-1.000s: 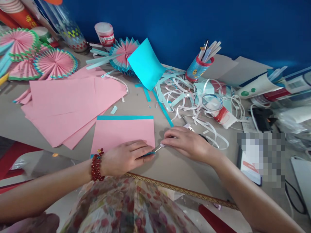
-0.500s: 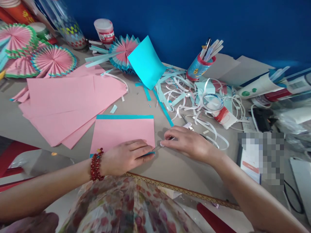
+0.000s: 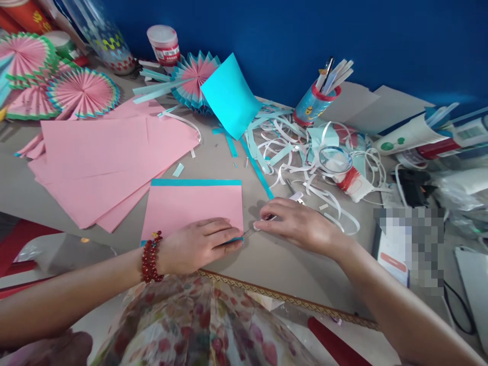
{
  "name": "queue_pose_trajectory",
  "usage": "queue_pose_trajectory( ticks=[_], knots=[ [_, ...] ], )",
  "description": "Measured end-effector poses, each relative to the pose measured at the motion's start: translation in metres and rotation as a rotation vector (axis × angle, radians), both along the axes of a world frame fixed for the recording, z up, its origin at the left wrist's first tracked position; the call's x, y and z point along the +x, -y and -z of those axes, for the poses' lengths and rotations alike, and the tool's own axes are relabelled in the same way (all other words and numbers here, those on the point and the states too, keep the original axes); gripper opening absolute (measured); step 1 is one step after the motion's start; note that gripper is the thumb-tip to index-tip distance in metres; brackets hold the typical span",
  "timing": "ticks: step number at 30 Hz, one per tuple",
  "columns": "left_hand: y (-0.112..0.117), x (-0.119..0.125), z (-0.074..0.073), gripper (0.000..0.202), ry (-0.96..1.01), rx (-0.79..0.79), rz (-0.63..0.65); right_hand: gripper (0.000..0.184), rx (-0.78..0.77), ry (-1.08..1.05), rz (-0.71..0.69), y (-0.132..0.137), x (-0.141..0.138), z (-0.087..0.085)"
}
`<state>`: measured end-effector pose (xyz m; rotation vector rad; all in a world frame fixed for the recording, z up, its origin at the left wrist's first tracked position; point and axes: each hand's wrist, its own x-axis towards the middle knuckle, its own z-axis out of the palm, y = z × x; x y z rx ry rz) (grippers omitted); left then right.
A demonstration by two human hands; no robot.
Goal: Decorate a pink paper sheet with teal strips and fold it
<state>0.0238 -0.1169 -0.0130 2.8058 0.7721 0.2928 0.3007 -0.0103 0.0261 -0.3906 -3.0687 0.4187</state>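
Observation:
A sheet of pink paper (image 3: pixel 190 203) lies on the table with blue strips along its far and near edges. My left hand (image 3: pixel 208 241), wearing a red bead bracelet, rests flat on its near right part, fingers stretched out over the near blue strip (image 3: pixel 240 240). Just right of that corner, my right hand (image 3: pixel 292 221) is closed in a pinch. A thin, pale, see-through strip (image 3: pixel 249 232) runs from the fingertips to the paper's corner; its kind is unclear. Beyond the right hand lies a tool with a pale purple handle (image 3: pixel 296 196), partly hidden.
Pink sheets (image 3: pixel 91 168) are stacked at left, with folded paper fans (image 3: pixel 84 91) behind. A bright blue sheet (image 3: pixel 231 96) stands at the back. Curled white strips (image 3: pixel 282 132), a tape roll (image 3: pixel 335 159) and a pen cup (image 3: pixel 314 104) are at right.
My right hand has shifted very slightly to the right, away from the paper's corner. My left hand and the pink paper stay in place.

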Motion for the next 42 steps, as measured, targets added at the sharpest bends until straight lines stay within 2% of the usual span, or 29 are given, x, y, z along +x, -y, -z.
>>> queue_pose_trajectory(
  ticks=[22, 25, 29, 32, 34, 35, 37, 39, 42],
  knots=[
    [-0.001, 0.001, -0.001, 0.041, 0.062, -0.001, -0.020, 0.033, -0.090, -0.014, -0.003, 0.010, 0.009, -0.003],
    [-0.001, 0.000, -0.001, 0.035, 0.087, 0.046, -0.011, 0.033, -0.070, -0.020, 0.080, 0.012, 0.016, -0.003],
    [0.001, 0.001, 0.002, 0.019, 0.155, 0.087, 0.036, 0.032, 0.023, -0.082, 0.359, 0.016, 0.019, 0.001],
    [0.001, 0.002, 0.002, 0.016, 0.187, 0.078, 0.030, 0.034, 0.130, -0.078, 0.541, 0.027, 0.013, 0.005],
    [0.002, 0.003, 0.002, 0.015, 0.204, 0.082, 0.013, 0.038, 0.172, -0.087, 0.573, 0.041, 0.006, 0.007],
    [0.002, 0.003, 0.001, 0.015, 0.213, 0.091, 0.008, 0.040, 0.171, -0.104, 0.555, 0.050, 0.001, 0.008],
    [0.002, 0.004, 0.001, 0.013, 0.219, 0.104, 0.011, 0.039, 0.107, -0.116, 0.436, 0.069, -0.009, 0.009],
    [0.002, 0.004, 0.003, 0.012, 0.209, 0.103, 0.018, 0.033, 0.055, -0.109, 0.418, 0.086, -0.017, 0.011],
    [0.004, 0.004, 0.007, 0.011, 0.207, 0.099, 0.014, 0.033, 0.083, -0.108, 0.423, 0.103, -0.025, 0.020]
  ],
)
